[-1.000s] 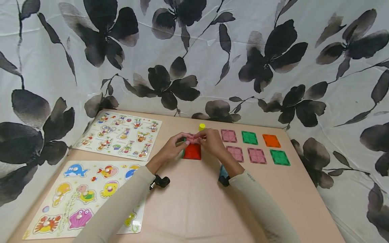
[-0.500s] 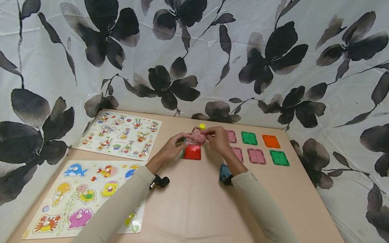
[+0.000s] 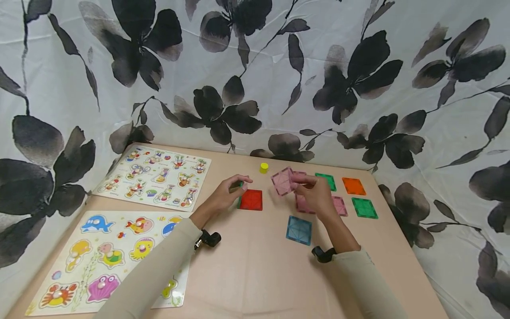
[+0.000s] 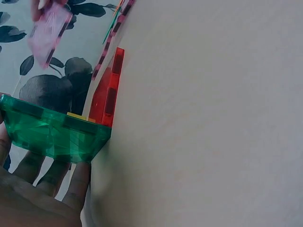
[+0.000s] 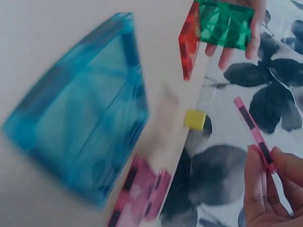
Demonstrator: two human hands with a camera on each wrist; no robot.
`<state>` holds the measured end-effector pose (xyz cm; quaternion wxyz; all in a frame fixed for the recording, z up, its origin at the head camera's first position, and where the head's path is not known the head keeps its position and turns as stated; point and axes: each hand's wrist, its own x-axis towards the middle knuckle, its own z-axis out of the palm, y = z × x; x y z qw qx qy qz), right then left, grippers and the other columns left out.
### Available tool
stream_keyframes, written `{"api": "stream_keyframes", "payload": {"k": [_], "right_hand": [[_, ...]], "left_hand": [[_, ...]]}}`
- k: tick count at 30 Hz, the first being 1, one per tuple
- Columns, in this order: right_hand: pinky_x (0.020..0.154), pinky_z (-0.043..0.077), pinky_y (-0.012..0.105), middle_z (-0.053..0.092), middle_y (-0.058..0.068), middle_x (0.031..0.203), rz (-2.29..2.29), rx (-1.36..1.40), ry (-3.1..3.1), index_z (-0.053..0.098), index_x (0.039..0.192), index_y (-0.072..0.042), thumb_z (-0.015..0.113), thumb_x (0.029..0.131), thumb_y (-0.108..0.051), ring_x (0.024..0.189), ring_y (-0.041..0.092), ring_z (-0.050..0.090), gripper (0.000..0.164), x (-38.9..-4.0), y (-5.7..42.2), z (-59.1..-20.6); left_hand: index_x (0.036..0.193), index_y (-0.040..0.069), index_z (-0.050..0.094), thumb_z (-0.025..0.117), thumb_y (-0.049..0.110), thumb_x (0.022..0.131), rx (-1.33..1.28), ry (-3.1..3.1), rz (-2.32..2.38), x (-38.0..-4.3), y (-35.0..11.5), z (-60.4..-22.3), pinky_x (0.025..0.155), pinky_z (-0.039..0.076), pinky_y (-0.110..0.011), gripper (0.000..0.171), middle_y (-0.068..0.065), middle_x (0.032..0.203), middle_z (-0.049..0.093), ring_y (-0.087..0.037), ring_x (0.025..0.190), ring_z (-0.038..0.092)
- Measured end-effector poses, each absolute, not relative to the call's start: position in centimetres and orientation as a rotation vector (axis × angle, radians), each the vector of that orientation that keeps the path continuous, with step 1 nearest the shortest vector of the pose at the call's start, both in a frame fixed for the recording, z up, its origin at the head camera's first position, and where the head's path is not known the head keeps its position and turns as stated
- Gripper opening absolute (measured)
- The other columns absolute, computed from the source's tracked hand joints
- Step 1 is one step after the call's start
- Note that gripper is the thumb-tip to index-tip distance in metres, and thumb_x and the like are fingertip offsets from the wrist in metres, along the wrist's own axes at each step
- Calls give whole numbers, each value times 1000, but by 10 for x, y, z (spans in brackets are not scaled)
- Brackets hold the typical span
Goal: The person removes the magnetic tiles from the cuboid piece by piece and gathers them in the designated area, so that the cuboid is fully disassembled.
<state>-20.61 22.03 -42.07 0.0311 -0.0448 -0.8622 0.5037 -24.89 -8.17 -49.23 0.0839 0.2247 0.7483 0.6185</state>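
Observation:
My left hand [image 3: 224, 193] holds a translucent green magnetic tile [image 4: 54, 135] on its edge, fingers behind it and the thumb near its upper edge. That tile stands upright at the left side of a red magnetic tile [image 3: 252, 200] lying flat on the table. My right hand [image 3: 316, 193] pinches a pink magnetic tile [image 3: 281, 180] by one edge between thumb and fingers, raised above the table. In the right wrist view the pink tile shows edge-on. A blue magnetic tile [image 3: 299, 230] lies flat below the right hand.
More pink tiles, partly hidden by the right hand, lie with green tiles [image 3: 364, 208] and an orange tile [image 3: 353, 186] at the right. A small yellow cylinder [image 3: 264, 168] stands behind. Two picture puzzle boards [image 3: 133, 195] cover the left side. A floral cloth [image 3: 279, 79] hangs behind.
The right hand has lifted the pink tile away from beside the red and green tiles and carried it to the right. The left hand stays put with the green tile.

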Motion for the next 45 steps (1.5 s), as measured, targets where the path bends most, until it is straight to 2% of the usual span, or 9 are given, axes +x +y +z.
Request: {"api": "stream_keyframes", "payload": {"k": [7, 12, 18, 24, 29, 32, 35, 39, 45], "right_hand": [[85, 62, 20, 70, 15, 136, 1544, -303, -2673, 76, 132, -13, 71, 103, -17, 104, 25, 76, 29, -170, 262, -419], [86, 64, 25, 69, 20, 140, 1604, -342, -2644, 72, 138, -8, 69, 104, -15, 99, 17, 81, 35, -143, 294, -429], [85, 65, 28, 72, 21, 136, 1591, -432, -2661, 69, 140, -4, 68, 105, -15, 94, 13, 81, 37, -113, 323, -439], [81, 64, 24, 75, 16, 130, 1558, -547, -2669, 69, 139, 0, 69, 104, -14, 89, 7, 80, 37, -92, 342, -451], [83, 64, 23, 74, 18, 130, 1557, -601, -2680, 68, 139, 2, 69, 104, -13, 91, 6, 79, 38, -82, 351, -460], [83, 63, 21, 75, 19, 128, 1506, -599, -2742, 68, 139, 1, 72, 103, -15, 92, 7, 78, 40, -79, 354, -464], [78, 63, 19, 76, 19, 124, 1419, -560, -2831, 69, 138, 0, 75, 101, -16, 93, 14, 73, 42, -77, 357, -467], [70, 61, 23, 76, 19, 122, 1243, -522, -2933, 72, 134, -2, 76, 99, -18, 91, 21, 65, 39, -75, 360, -466], [67, 59, 25, 74, 23, 128, 971, -460, -2973, 76, 130, -7, 74, 100, -21, 91, 25, 70, 33, -77, 352, -459]], "left_hand": [[140, 6, 62, 59, 23, 110, 659, 2204, 1856, -249, -83, -493, 130, 29, -59, 34, -21, 163, 47, -34, 156, 40], [139, 8, 63, 59, 23, 110, 668, 2207, 1856, -249, -84, -492, 130, 28, -59, 33, -21, 164, 47, -34, 157, 40], [139, 11, 65, 59, 23, 110, 666, 2228, 1841, -249, -84, -493, 129, 32, -59, 31, -17, 162, 49, -35, 155, 43], [139, 10, 64, 59, 24, 110, 663, 2224, 1846, -249, -84, -494, 130, 31, -58, 32, -19, 163, 48, -34, 155, 42], [139, 10, 64, 59, 23, 111, 674, 2230, 1841, -250, -84, -494, 130, 31, -57, 32, -18, 162, 49, -33, 155, 42], [140, 10, 63, 59, 23, 110, 675, 2228, 1834, -249, -85, -493, 129, 32, -57, 33, -16, 160, 51, -34, 153, 44], [141, 11, 63, 60, 25, 110, 664, 2227, 1826, -249, -87, -491, 127, 35, -55, 34, -10, 157, 55, -34, 150, 48], [144, 11, 62, 60, 27, 110, 676, 2226, 1817, -250, -89, -490, 125, 38, -54, 37, -8, 156, 56, -34, 147, 52], [146, 12, 61, 62, 28, 109, 688, 2219, 1809, -249, -93, -488, 125, 37, -57, 41, -7, 156, 56, -38, 146, 52]]}}
